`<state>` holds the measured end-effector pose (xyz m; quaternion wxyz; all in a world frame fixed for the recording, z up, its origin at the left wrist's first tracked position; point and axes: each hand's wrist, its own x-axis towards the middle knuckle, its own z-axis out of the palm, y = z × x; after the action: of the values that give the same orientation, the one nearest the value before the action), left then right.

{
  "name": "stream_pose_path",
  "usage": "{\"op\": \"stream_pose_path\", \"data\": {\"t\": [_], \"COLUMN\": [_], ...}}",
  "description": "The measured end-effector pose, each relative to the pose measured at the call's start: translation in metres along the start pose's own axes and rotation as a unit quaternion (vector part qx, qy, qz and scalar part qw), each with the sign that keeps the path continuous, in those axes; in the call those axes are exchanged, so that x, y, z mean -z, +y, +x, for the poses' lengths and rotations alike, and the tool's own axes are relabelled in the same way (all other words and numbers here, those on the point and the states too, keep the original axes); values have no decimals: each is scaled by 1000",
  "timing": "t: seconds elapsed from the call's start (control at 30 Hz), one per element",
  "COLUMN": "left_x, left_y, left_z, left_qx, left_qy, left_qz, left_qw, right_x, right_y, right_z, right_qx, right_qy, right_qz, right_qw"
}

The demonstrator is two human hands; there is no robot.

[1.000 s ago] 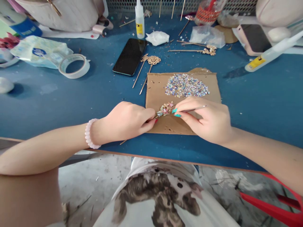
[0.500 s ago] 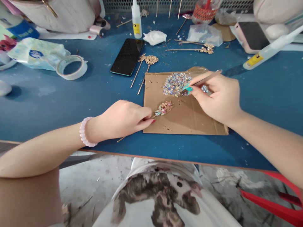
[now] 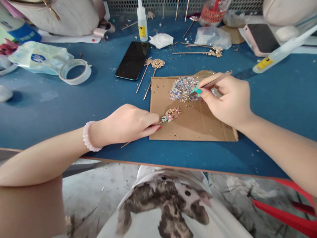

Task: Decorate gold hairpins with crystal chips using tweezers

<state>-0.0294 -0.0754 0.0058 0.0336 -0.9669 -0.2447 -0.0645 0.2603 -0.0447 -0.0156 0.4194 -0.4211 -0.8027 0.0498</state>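
Gold, pink-flowered metal hairpin stays pinched in the left hand while the right hand, gripping slim metal tweezers, has moved to multicoloured shiny chips.

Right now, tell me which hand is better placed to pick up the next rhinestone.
The right hand: its tweezers already point into the rhinestone pile, while the left hand pinches the hairpin.

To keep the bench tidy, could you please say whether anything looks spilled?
Tiny pale flecks dot the blue table around the white wad, outside the glittery heap on the cardboard, so they look stray.
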Motion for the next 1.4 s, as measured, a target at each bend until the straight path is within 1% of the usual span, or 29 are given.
{"op": "stream_pose_path", "data": {"t": [0.2,0.67,0.77,0.87,0.9,1.0,1.1,1.17,1.27,1.37,1.4], "left_x": [1,1,0,0,0,-3,-9,-13,-18,-21,-21], "left_y": [-2,-5,-10,-18,-21,-33,-44,-49,-52,-54,-54], "left_z": [1,2,3,6,7,11,12,12,12,11,11], "left_qx": [-31,-33,-8,42,57,88,111,123,136,147,150], "left_qy": [14,5,-2,2,13,75,98,87,56,19,9], "left_qz": [25,33,16,-23,-37,-74,-90,-97,-106,-108,-106], "left_qw": [999,999,1000,999,998,991,985,984,983,983,983], "right_x": [1,0,-1,-3,-3,-3,-3,-3,-6,-11,-13], "right_y": [4,9,14,27,33,47,56,60,70,83,87], "right_z": [3,2,3,6,8,13,18,20,21,21,21], "right_qx": [-40,4,-19,-48,-61,-88,-112,-128,-167,-201,-205], "right_qy": [8,2,1,4,6,17,58,79,77,101,99], "right_qz": [2,19,38,83,98,137,149,161,203,239,245], "right_qw": [999,1000,999,995,993,987,981,975,962,945,942]}}
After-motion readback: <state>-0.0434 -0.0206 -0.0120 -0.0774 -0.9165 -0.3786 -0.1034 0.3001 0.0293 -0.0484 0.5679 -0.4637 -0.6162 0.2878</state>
